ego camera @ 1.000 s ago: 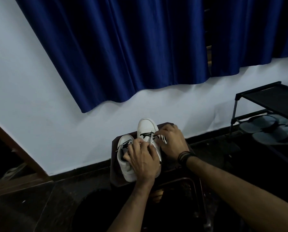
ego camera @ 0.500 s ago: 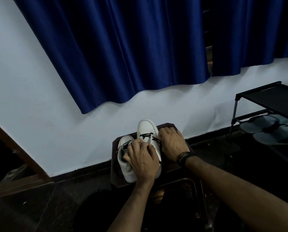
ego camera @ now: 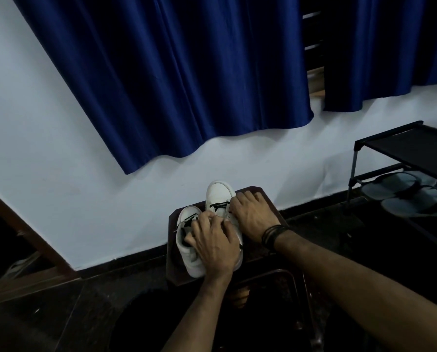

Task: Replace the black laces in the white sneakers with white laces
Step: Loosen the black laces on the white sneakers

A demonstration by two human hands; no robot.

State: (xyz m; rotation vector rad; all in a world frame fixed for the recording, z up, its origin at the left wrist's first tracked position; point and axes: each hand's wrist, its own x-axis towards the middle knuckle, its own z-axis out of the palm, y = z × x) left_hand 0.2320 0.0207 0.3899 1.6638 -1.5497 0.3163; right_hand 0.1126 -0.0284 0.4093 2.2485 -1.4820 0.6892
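Observation:
Two white sneakers with black laces stand side by side on a small dark wooden stool (ego camera: 172, 262), toes toward the wall. My left hand (ego camera: 213, 243) lies over both, fingers curled round the middle of the right sneaker (ego camera: 218, 193), and it hides most of the left sneaker (ego camera: 188, 215) behind its knuckles. My right hand (ego camera: 253, 214) sits against the right sneaker's outer side, fingers curled in at its black lace (ego camera: 218, 205). The fingertips themselves are hidden. No white laces are in view.
A white wall with a dark skirting runs just behind the stool, with a blue curtain (ego camera: 187, 72) hanging above. A black shoe rack (ego camera: 403, 146) holding grey slippers (ego camera: 410, 196) stands at the right. The floor is dark.
My right hand has dropped from above the lacing to the right sneaker's outer side, with its fingers now tucked in at the lace. My left hand has stayed on the sneakers.

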